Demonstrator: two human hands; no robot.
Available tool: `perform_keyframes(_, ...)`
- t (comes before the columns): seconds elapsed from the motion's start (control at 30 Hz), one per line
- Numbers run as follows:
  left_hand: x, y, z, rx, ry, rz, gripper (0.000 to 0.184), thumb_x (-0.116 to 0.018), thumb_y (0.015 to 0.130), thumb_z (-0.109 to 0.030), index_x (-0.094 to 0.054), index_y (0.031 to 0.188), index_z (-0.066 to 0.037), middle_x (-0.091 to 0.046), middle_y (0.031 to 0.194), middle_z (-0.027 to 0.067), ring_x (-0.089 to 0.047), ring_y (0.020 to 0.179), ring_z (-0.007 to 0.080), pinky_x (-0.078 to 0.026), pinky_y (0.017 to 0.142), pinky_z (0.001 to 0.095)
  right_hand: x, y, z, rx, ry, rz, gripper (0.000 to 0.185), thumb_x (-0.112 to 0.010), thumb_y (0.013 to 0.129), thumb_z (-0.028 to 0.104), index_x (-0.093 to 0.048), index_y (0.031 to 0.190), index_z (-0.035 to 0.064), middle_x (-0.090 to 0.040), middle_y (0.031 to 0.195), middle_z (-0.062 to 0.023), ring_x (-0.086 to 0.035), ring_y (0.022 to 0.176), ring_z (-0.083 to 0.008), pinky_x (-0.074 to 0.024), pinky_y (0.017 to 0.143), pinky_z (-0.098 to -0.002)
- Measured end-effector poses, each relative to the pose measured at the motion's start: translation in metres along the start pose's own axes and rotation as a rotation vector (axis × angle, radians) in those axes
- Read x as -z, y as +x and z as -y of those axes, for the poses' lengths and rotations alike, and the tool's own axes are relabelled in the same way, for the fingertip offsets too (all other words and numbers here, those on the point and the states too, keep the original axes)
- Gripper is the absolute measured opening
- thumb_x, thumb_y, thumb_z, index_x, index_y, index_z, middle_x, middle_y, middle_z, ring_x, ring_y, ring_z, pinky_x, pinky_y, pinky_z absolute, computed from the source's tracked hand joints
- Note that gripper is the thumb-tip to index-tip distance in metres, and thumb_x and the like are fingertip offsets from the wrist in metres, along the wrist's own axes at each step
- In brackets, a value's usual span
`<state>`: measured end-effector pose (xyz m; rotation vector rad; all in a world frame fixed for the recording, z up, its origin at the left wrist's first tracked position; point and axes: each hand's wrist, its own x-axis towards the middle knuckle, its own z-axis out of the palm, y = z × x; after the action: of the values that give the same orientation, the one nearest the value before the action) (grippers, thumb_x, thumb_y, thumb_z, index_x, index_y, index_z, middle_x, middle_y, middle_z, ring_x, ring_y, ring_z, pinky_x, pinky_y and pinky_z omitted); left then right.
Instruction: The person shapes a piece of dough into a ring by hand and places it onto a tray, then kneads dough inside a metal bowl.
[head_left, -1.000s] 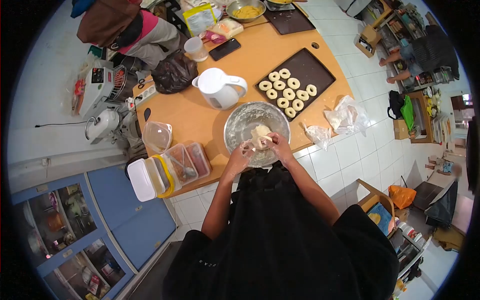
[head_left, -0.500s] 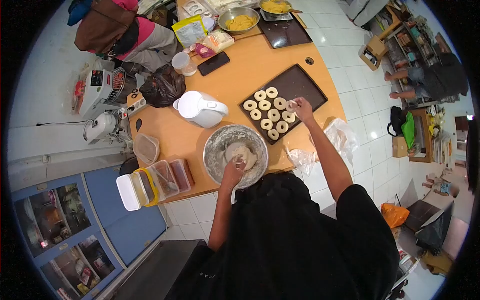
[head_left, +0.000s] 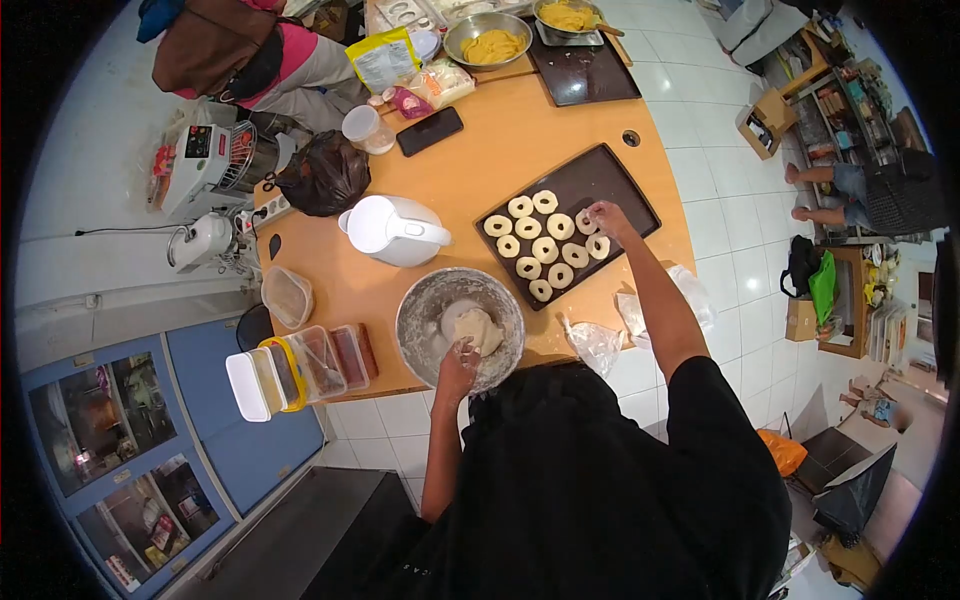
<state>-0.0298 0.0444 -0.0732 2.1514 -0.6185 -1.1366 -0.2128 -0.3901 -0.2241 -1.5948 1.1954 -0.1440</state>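
Note:
Inside the floury metal bowl, my left hand has its fingers closed on the edge of a lump of pale dough. My right hand reaches over the dark tray, its fingertips together on a dough ring at the right side of the group. Several other dough rings lie in rows on the tray's left part.
A white kettle stands behind the bowl. Lidded plastic boxes are at the left, plastic bags at the front right edge. Behind are a phone and a bowl of yellow food. Other people stand nearby.
My right hand left the bowl and moved right to the tray with a dough ring, now down among the others. My left hand stayed at the dough. The view shifted.

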Motion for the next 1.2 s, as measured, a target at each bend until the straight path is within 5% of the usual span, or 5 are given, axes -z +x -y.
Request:
perform_keyframes(0.33,0.01,0.001,0.003,0.033,0.072,0.018,0.038,-0.059,0.094,-0.015,-0.054,0.128,-0.001,-0.065,0.11,0.0199,-0.067,0.096,0.0282,-0.052,0.083,0.0364,0.005,-0.017,0.027,0.054,-0.324,-0.192,0.028,-0.061,0.092,0.032,-0.069,0.106,0.0089,-0.07,0.099,-0.0166,-0.066,0.096,-0.0359,-0.0514,0.084,-0.0424)
perform_keyframes(0.63,0.014,-0.003,0.033,-0.023,0.129,-0.011,0.038,-0.06,0.093,-0.015,-0.054,0.127,0.001,-0.066,0.106,0.0204,-0.068,0.091,0.03,-0.053,0.081,0.0375,0.012,-0.016,0.02,0.011,-0.391,-0.489,0.023,-0.061,0.09,0.022,-0.07,0.102,0.0055,-0.068,0.1,-0.0183,-0.065,0.095,-0.0366,-0.0512,0.083,-0.0436)
perform_keyframes(0.73,0.011,0.005,0.041,0.015,0.15,-0.05,0.047,-0.065,0.089,-0.016,-0.051,0.13,0.001,-0.062,0.114,0.0239,-0.062,0.106,0.035,-0.05,0.091,0.0423,0.02,-0.02,0.024,-0.017,-0.376,-0.533,0.021,-0.06,0.09,0.02,-0.069,0.101,0.0045,-0.067,0.099,-0.0196,-0.064,0.095,-0.0371,-0.0504,0.082,-0.0455)
perform_keyframes(0.93,-0.003,0.022,0.016,-0.137,0.368,-0.174,0.074,-0.075,0.078,-0.02,-0.039,0.137,0.006,-0.04,0.14,0.0311,-0.034,0.133,0.0476,-0.031,0.111,0.048,-0.003,-0.071,0.051,0.394,-0.245,-0.743,0.016,-0.058,0.089,0.009,-0.066,0.101,0.0028,-0.064,0.093,-0.0186,-0.063,0.083,-0.0358,-0.0506,0.076,-0.0423)
perform_keyframes(1.2,-0.037,0.048,0.036,-0.149,0.468,-0.154,0.068,-0.075,0.079,-0.019,-0.043,0.138,-0.006,-0.041,0.141,0.0275,-0.046,0.125,0.0452,-0.041,0.104,0.0451,-0.094,-0.213,0.138,0.569,-0.068,-0.321,0.025,-0.058,0.087,0.0,-0.061,0.112,0.0048,-0.062,0.1,-0.0138,-0.064,0.088,-0.0309,-0.0519,0.074,-0.0388)
